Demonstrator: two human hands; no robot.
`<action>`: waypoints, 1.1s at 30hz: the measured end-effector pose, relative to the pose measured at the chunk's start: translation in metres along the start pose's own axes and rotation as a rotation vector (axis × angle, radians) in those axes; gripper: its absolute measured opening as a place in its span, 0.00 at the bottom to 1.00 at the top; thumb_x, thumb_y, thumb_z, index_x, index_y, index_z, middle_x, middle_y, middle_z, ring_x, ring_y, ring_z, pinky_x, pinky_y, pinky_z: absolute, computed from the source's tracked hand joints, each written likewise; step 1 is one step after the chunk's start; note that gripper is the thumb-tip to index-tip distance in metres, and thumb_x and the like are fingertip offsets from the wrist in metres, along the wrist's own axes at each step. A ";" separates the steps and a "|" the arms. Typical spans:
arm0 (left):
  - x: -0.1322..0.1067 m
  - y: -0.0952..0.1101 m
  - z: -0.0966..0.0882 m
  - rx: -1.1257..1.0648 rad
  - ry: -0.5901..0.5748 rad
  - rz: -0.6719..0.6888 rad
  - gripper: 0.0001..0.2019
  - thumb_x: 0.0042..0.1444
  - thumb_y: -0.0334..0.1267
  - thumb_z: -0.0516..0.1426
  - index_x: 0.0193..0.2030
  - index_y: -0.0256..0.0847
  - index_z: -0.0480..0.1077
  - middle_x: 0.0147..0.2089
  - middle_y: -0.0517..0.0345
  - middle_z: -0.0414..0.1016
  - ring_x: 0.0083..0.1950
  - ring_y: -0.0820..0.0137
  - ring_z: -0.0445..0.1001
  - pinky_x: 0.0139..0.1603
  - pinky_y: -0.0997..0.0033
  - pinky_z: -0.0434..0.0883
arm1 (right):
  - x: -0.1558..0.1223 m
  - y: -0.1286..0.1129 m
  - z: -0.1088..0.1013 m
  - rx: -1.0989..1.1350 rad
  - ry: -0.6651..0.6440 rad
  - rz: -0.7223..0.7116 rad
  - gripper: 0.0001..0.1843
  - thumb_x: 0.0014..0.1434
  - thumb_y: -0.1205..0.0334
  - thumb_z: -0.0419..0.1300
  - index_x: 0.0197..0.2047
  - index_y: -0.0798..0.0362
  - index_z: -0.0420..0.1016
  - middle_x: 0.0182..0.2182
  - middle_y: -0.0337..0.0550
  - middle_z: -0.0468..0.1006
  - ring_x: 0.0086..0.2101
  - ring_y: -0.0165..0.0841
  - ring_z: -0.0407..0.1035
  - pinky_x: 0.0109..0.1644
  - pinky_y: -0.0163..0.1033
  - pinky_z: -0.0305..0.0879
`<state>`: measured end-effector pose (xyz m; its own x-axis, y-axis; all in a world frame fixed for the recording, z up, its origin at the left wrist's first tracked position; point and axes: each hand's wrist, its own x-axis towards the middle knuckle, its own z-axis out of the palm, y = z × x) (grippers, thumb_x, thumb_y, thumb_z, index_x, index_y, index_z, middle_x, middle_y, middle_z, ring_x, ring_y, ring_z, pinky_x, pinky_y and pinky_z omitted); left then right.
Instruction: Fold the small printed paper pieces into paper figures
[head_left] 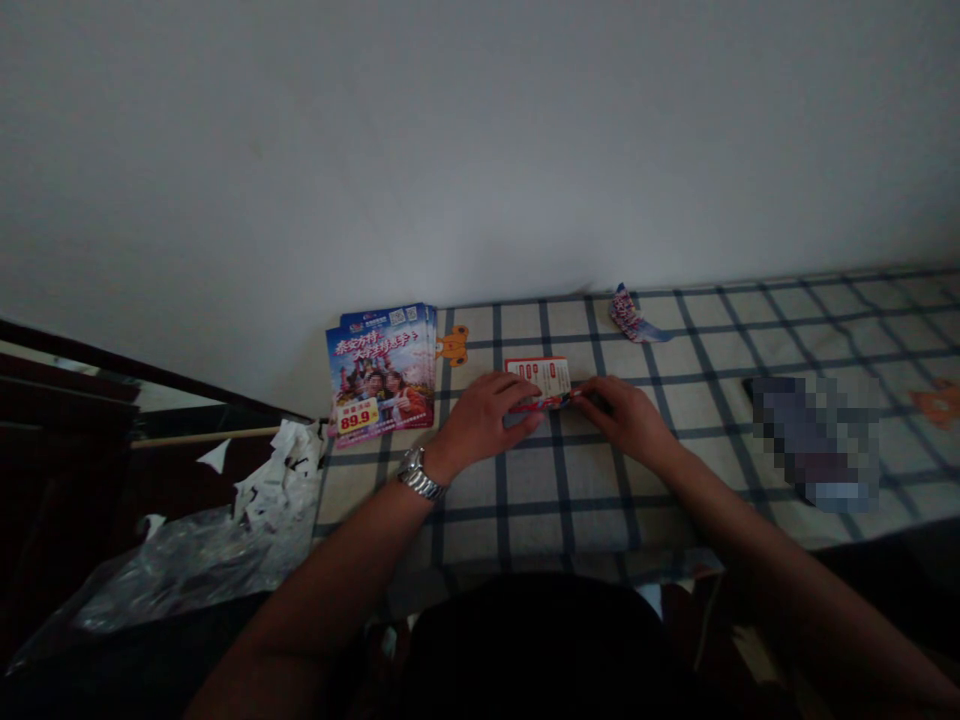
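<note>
Looking down at our own two bare hands, we find them close together on a checked cloth (pixel 570 520), with a small red-and-white card (pixel 538 382) held between them just in front of us. Our left hand (pixel 484 418) wears a metal wristwatch (pixel 420 474), and its fingers (pixel 519 392) are closed over the card's left end. Our right hand (pixel 624 418) comes in from the other side, its fingers (pixel 589 393) pinching the right end, so both hands have hold of the card and neither stands open. Left of the hands lies a stack of glossy travel brochures (pixel 381 372) with a yellow price label, and an orange cartoon cut-out (pixel 452 345) sits touching its right side. Beyond the card, a twisted paper scrap (pixel 630 315) lies near the white wall (pixel 480 150). Off to the right are a pixelated, unreadable object (pixel 817 440) and another orange cut-out (pixel 937 403). Below the cloth's left edge, crumpled white paper (pixel 281 475) rests on a clear plastic sheet (pixel 187 570), beside a thin wooden rod (pixel 202 437).
</note>
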<state>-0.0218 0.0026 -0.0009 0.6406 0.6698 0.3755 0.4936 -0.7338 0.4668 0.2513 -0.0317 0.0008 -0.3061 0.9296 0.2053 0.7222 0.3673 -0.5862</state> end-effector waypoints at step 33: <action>0.024 -0.008 0.003 0.006 0.042 -0.291 0.11 0.70 0.37 0.58 0.56 0.42 0.74 0.49 0.53 0.80 0.49 0.62 0.79 0.52 0.60 0.76 | 0.034 0.001 0.008 0.064 0.071 0.184 0.11 0.70 0.51 0.58 0.44 0.49 0.76 0.33 0.42 0.85 0.31 0.37 0.77 0.35 0.39 0.66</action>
<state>-0.0086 0.0241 0.0016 0.4464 0.8564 0.2592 0.6566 -0.5104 0.5554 0.2367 0.0000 0.0006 -0.1267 0.9814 0.1441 0.7203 0.1909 -0.6669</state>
